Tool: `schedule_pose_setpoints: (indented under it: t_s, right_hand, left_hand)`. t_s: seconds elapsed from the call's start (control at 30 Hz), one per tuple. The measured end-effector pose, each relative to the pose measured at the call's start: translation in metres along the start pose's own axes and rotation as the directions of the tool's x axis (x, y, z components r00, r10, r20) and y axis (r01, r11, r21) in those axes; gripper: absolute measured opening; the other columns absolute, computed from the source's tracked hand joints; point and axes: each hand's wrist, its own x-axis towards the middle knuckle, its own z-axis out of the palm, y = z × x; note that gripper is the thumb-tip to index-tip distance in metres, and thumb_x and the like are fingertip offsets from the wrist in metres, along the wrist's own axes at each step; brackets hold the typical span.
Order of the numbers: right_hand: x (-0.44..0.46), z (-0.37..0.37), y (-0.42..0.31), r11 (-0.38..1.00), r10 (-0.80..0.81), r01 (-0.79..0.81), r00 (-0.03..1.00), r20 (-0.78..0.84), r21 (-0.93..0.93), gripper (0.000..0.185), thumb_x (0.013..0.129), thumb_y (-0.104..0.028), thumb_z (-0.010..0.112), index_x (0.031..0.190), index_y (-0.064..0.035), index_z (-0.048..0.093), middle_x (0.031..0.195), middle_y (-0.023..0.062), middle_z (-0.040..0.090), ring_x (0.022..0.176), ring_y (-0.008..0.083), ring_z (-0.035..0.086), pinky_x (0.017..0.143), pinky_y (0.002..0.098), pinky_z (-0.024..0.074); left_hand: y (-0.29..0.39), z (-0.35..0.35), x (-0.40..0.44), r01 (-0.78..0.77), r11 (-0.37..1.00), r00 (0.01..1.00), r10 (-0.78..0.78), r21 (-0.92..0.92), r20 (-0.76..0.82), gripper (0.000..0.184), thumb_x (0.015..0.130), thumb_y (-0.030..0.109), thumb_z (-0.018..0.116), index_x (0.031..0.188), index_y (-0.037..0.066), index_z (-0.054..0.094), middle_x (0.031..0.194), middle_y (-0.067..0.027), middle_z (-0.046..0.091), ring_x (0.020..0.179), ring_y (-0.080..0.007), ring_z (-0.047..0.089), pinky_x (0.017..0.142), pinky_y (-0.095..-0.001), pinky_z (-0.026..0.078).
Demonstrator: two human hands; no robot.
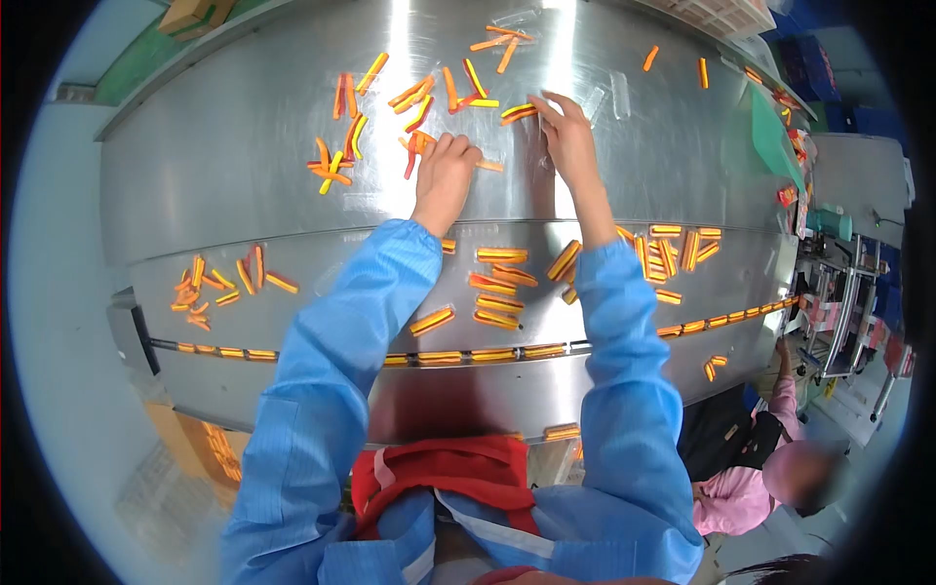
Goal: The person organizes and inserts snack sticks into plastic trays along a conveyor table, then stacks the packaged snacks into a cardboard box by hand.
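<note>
My left hand (448,175) is over the steel table (263,146), its fingers bent down onto an orange stick (420,143); what the fingertips hold is partly hidden. A red piece (409,164) lies just beside it, and a pale orange stick (489,166) pokes out to its right. Farther right, my right hand (567,132) pinches the end of a yellow, red and orange stick bundle (519,113). Near the hands lie a yellow and red stick (419,114), a bent red and yellow piece (475,80) and an orange stick (449,88).
A narrow conveyor slot (439,358) carrying striped bundles crosses the near side. Wrapped bundles (502,255) lie between it and the hands. Loose sticks (331,171) are heaped at left. A green tray (775,141) stands at right; a co-worker in pink (736,497) is at lower right.
</note>
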Motion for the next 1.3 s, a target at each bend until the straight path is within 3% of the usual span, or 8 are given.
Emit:
schedule_pose_setpoints:
  t_s: [0.3, 0.4, 0.47, 0.77, 0.97, 1.1, 1.17, 1.3]
  right_hand:
    - [0.036, 0.001, -0.021, 0.948, 0.265, -0.141, 0.845, 0.464, -0.284, 0.026, 0.071, -0.013, 0.078, 0.096, -0.0171, 0.077, 0.097, 0.0036, 0.066, 0.099, 0.0247, 0.060, 0.084, 0.0449, 0.0426]
    - [0.046, 0.046, -0.010, 0.996, 0.091, -0.089, 0.971, 0.223, -0.020, 0.030, 0.065, -0.017, 0.082, 0.094, -0.0119, 0.075, 0.089, 0.0044, 0.067, 0.088, 0.0225, 0.065, 0.075, 0.0376, 0.0507]
    - [0.058, 0.063, -0.024, 0.957, 0.277, -0.289, 0.883, 0.379, -0.025, 0.028, 0.067, -0.018, 0.082, 0.093, -0.0137, 0.075, 0.095, 0.0051, 0.066, 0.101, 0.0245, 0.061, 0.087, 0.0479, 0.0416]
    - [0.091, 0.028, 0.005, 0.896, 0.369, -0.379, 0.925, 0.088, 0.231, 0.019, 0.083, -0.010, 0.065, 0.099, -0.0099, 0.075, 0.087, 0.0100, 0.073, 0.077, 0.0225, 0.068, 0.072, 0.0326, 0.0539]
    - [0.055, -0.021, -0.008, 0.828, 0.275, -0.381, 0.915, 0.295, 0.411, 0.020, 0.085, -0.003, 0.066, 0.103, -0.0054, 0.075, 0.088, 0.0073, 0.073, 0.078, 0.0137, 0.067, 0.073, 0.0268, 0.0541]
    - [0.026, -0.031, -0.025, 0.802, 0.340, -0.532, 0.781, 0.524, 0.272, 0.019, 0.083, 0.001, 0.067, 0.102, -0.0004, 0.073, 0.091, 0.0083, 0.072, 0.078, 0.0118, 0.066, 0.073, 0.0247, 0.0538]
    - [0.010, -0.028, -0.017, 0.845, 0.302, -0.463, 0.825, 0.477, 0.266, 0.018, 0.083, 0.001, 0.067, 0.099, -0.0002, 0.073, 0.090, 0.0081, 0.071, 0.078, 0.0124, 0.066, 0.073, 0.0254, 0.0537]
    - [0.007, -0.019, -0.008, 0.941, 0.185, -0.249, 0.946, 0.266, 0.228, 0.016, 0.081, 0.003, 0.068, 0.096, -0.0005, 0.072, 0.086, 0.0081, 0.069, 0.079, 0.0141, 0.065, 0.075, 0.0282, 0.0526]
  left_hand:
    - [-0.029, -0.034, 0.015, 0.061, 0.991, 0.998, -0.061, -0.117, -0.002, 0.014, 0.079, 0.006, 0.069, 0.093, 0.008, 0.070, 0.090, -0.0065, 0.063, 0.093, -0.0290, 0.057, 0.081, -0.0391, 0.046]
    - [-0.034, -0.033, 0.039, 0.083, 0.994, 0.983, -0.093, -0.072, -0.158, 0.021, 0.077, 0.002, 0.069, 0.097, 0.007, 0.069, 0.096, -0.0082, 0.063, 0.095, -0.0293, 0.057, 0.083, -0.0398, 0.047]
    - [-0.043, -0.022, 0.052, 0.070, 0.996, 0.979, -0.080, -0.057, -0.188, 0.027, 0.073, -0.001, 0.071, 0.099, 0.007, 0.069, 0.102, -0.0091, 0.061, 0.101, -0.0283, 0.056, 0.086, -0.0402, 0.047]
    - [-0.064, -0.016, 0.083, 0.040, 0.981, 0.995, -0.057, 0.188, 0.081, 0.022, 0.080, 0.002, 0.067, 0.101, 0.007, 0.067, 0.112, -0.0068, 0.058, 0.106, -0.0270, 0.055, 0.088, -0.0371, 0.047]
    - [-0.048, -0.019, 0.090, -0.312, 0.920, 0.948, 0.286, -0.236, -0.140, 0.014, 0.083, 0.008, 0.066, 0.096, 0.006, 0.061, 0.094, -0.0097, 0.064, 0.088, -0.0328, 0.062, 0.075, -0.0393, 0.051]
    - [-0.001, -0.015, 0.087, -0.097, 0.923, 0.988, 0.135, -0.373, 0.079, 0.014, 0.082, 0.008, 0.067, 0.096, 0.007, 0.062, 0.084, -0.0114, 0.063, 0.085, -0.0331, 0.062, 0.073, -0.0397, 0.051]
    - [0.003, -0.009, 0.085, 0.134, 0.925, 0.953, -0.023, -0.355, 0.301, 0.013, 0.081, 0.007, 0.068, 0.094, 0.007, 0.063, 0.084, -0.0129, 0.063, 0.084, -0.0322, 0.063, 0.074, -0.0398, 0.051]
    - [-0.004, 0.010, 0.084, -0.106, 0.921, 0.979, 0.163, -0.376, 0.123, 0.012, 0.082, 0.006, 0.068, 0.093, 0.005, 0.064, 0.085, -0.0136, 0.065, 0.083, -0.0310, 0.063, 0.072, -0.0394, 0.051]
